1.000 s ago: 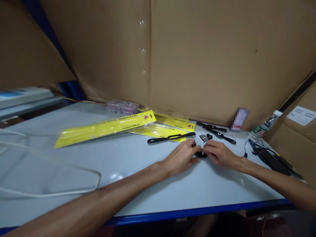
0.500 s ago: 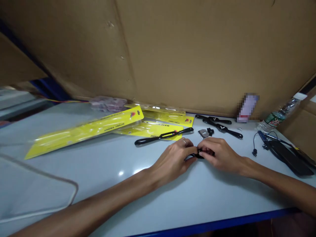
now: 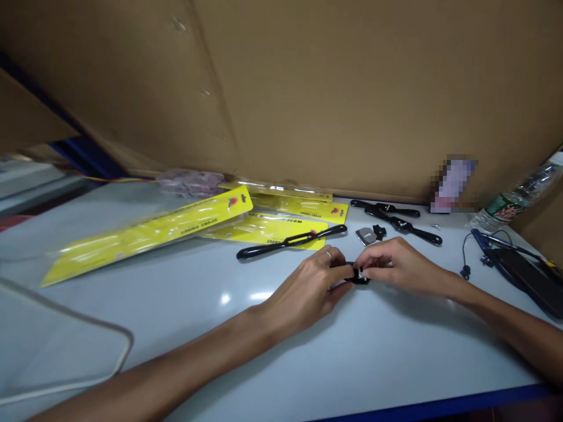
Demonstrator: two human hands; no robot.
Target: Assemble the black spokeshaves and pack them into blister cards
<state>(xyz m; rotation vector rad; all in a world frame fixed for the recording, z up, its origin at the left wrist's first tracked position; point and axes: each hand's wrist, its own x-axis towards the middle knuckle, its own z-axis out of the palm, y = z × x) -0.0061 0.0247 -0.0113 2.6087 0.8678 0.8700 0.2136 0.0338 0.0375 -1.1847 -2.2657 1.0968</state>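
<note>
My left hand (image 3: 314, 281) pinches a black spokeshave (image 3: 360, 279) near its middle, just above the table; much of the tool is hidden by my fingers. The fingertips of my right hand (image 3: 396, 266) are closed together at the spokeshave's centre. A small silvery bit shows beside them, too small to name. Beyond my hands lie a flat metal blade (image 3: 365, 235) and a small black cap piece (image 3: 379, 232). A black spokeshave body (image 3: 292, 241) with an open middle rests to the left, partly over a yellow card.
Yellow spokeshave packs (image 3: 153, 231) lie at the left and back. Two assembled spokeshaves (image 3: 404, 225) cross at the back right, near small screws (image 3: 435, 226). A bottle (image 3: 512, 202), a black pouch with cables (image 3: 523, 272) and a cardboard wall (image 3: 308, 99) border the table.
My right fingertips have drawn slightly right, baring more of the spokeshave's centre and a silvery bit. My left hand keeps its hold. The view has shifted a little.
</note>
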